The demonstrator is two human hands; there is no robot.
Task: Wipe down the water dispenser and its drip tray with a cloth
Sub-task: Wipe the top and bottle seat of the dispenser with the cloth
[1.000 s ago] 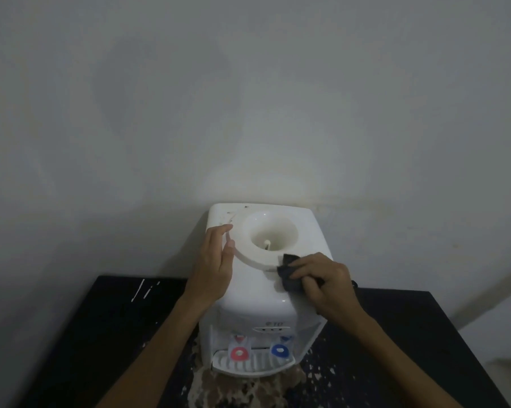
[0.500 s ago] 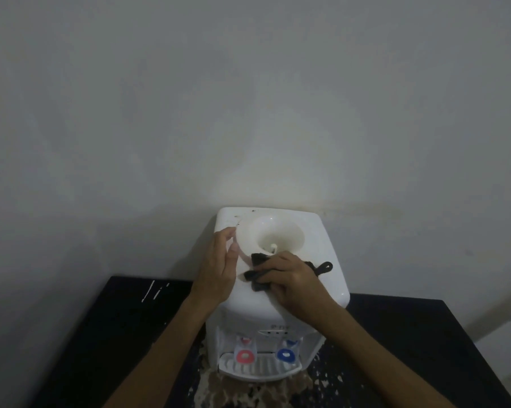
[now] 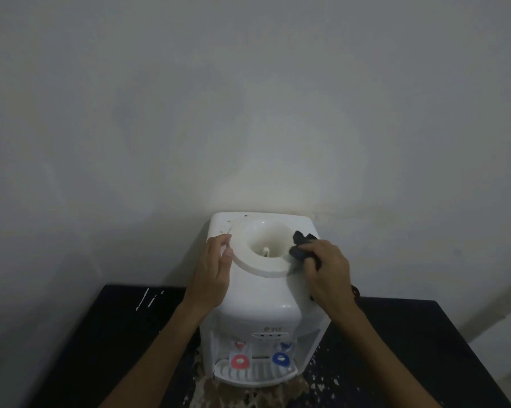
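A white tabletop water dispenser [image 3: 260,293] stands against the wall, its round bottle well [image 3: 266,245] open on top. My right hand [image 3: 329,270] grips a dark cloth [image 3: 300,244] and presses it on the right rim of the well. Straight fingers of my left hand [image 3: 214,270] rest against the dispenser's left top edge. Below, the ribbed drip tray [image 3: 255,373] juts out under a red tap [image 3: 240,361] and a blue tap [image 3: 281,358].
The dispenser sits on a black table [image 3: 101,348] with white paint flecks and a worn, mottled patch [image 3: 248,394] in front of the tray. A plain grey wall [image 3: 248,113] rises directly behind. The table's right edge [image 3: 466,343] drops to a pale floor.
My right hand has carried the cloth from the front of the well round to its right rim. The left hand stays on the left side.
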